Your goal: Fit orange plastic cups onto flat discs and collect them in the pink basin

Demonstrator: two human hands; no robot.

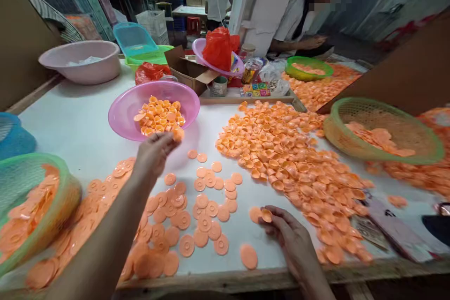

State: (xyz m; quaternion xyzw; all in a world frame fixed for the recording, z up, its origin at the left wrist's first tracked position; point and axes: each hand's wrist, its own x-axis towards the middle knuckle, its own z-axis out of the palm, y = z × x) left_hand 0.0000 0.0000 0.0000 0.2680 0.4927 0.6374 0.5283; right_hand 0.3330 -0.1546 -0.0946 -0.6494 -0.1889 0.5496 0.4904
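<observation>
My left hand [154, 152] is over the near rim of a pink basin [121, 115], its fingers pinched on an orange disc [178, 134]. Inside the basin lies a heap of small orange cups [160, 115]. At the front of the table my right hand [290, 234] pinches one small orange cup [266, 215] between thumb and fingers. A flat disc [255, 214] shows right beside those fingertips; whether they touch it I cannot tell. Between my hands lie many loose flat orange discs [204, 222]. Right of them spreads a large pile of orange cups [281, 150].
Green mesh baskets with orange pieces stand left [65, 187] and right [383, 154]. A phone [401, 229] lies at the front right. Behind are a cardboard box [191, 72], a pale basin [84, 72] and a red bag [218, 49]. A co-worker [298, 23] sits across.
</observation>
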